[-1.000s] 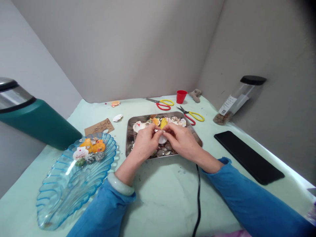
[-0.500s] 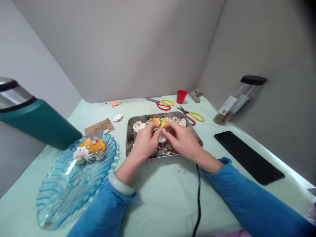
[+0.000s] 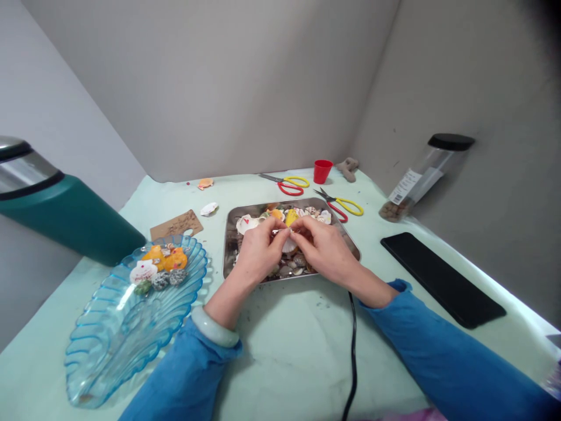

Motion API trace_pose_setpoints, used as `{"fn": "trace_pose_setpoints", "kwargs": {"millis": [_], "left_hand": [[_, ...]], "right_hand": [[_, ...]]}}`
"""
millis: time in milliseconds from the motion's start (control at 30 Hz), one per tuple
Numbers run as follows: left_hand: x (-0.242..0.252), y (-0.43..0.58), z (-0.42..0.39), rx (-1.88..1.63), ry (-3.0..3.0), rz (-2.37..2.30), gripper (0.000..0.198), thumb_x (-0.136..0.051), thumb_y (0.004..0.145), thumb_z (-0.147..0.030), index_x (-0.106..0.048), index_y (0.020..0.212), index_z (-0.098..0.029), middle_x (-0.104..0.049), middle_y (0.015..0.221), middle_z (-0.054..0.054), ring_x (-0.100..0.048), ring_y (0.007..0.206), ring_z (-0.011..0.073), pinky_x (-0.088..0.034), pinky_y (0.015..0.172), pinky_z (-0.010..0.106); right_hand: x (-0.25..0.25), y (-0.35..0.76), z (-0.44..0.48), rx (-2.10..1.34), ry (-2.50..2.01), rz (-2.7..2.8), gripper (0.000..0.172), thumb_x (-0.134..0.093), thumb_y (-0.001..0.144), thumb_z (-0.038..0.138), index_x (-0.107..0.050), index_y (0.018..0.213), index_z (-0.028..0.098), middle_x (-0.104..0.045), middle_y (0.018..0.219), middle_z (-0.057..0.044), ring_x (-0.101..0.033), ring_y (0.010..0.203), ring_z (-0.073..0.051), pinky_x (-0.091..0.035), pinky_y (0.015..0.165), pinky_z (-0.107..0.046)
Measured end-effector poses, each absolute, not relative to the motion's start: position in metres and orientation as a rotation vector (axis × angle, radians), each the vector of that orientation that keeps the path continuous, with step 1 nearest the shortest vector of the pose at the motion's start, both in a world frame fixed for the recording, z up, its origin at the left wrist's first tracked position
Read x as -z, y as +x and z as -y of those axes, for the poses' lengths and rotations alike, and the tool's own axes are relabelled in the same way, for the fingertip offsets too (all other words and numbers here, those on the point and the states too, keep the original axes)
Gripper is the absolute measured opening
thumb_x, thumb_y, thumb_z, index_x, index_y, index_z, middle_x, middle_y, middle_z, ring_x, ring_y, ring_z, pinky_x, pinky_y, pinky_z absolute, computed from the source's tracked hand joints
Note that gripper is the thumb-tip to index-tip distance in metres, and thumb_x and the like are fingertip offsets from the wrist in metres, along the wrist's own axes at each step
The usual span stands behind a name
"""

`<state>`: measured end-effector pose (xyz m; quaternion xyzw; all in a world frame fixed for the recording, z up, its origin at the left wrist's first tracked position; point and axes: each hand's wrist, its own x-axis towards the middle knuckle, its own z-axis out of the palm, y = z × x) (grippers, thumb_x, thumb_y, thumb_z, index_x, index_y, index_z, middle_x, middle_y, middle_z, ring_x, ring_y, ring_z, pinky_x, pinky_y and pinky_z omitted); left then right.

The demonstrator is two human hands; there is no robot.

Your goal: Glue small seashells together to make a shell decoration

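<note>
Over a metal tray of seashells, my two hands come together fingertip to fingertip. My left hand is closed, thumb and fingers pinching at the edge of a small white shell. A thin silvery bit shows by its fingertips, too small to name. My right hand pinches from the other side, its thumb almost touching the left thumb. The fingers partly cover the white shell. Around them lie a white shell with a red mark, a yellow piece and several brown shells.
At left stand a blue leaf-shaped plate with decorated shells and a green bottle. Behind are a brown card, two pairs of scissors and a red cup. At right are a clear jar and a black phone.
My fingertips shift slightly around the small white shell, and the silvery bit by the left fingers shows more. The arms and the other objects stay put.
</note>
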<state>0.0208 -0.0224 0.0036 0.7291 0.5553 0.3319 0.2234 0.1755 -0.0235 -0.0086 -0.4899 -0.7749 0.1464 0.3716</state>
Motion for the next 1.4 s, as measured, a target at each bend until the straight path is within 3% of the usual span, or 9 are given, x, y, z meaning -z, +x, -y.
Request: {"fn": "trace_pose_setpoints", "kwargs": {"millis": [267,767,1400], "left_hand": [[-0.0032,0.0208,0.0224,-0.926,2.018,-1.541,0.017,-0.047,0.083,-0.033,-0.058,0.082,-0.02,-0.058,0.059,-0.002,-0.054,0.057,0.0119,-0.037,0.055,0.021],[-0.0009,0.021,0.022,-0.917,2.024,-1.499,0.022,-0.046,0.084,-0.037,-0.06,0.09,-0.02,-0.063,0.068,0.0,-0.056,0.059,0.0123,-0.04,0.056,0.022],[-0.0028,0.0217,0.0223,-0.926,2.005,-1.518,0.021,-0.047,0.084,-0.034,-0.061,0.089,-0.019,-0.059,0.059,-0.001,-0.056,0.058,0.0128,-0.04,0.057,0.022]], "right_hand": [[0.0068,0.175,0.0243,-0.367,-1.263,2.02,0.012,-0.046,0.087,0.024,-0.057,0.087,0.019,-0.064,0.081,-0.003,-0.057,0.072,-0.015,-0.038,0.065,-0.025],[0.0063,0.1747,0.0247,-0.362,-1.273,2.006,0.013,-0.045,0.088,0.022,-0.058,0.091,0.019,-0.065,0.084,-0.003,-0.058,0.075,-0.016,-0.039,0.068,-0.026],[0.0074,0.1756,0.0246,-0.372,-1.281,1.97,0.015,-0.046,0.088,0.024,-0.057,0.097,0.02,-0.066,0.084,-0.002,-0.059,0.075,-0.016,-0.039,0.067,-0.026]]}}
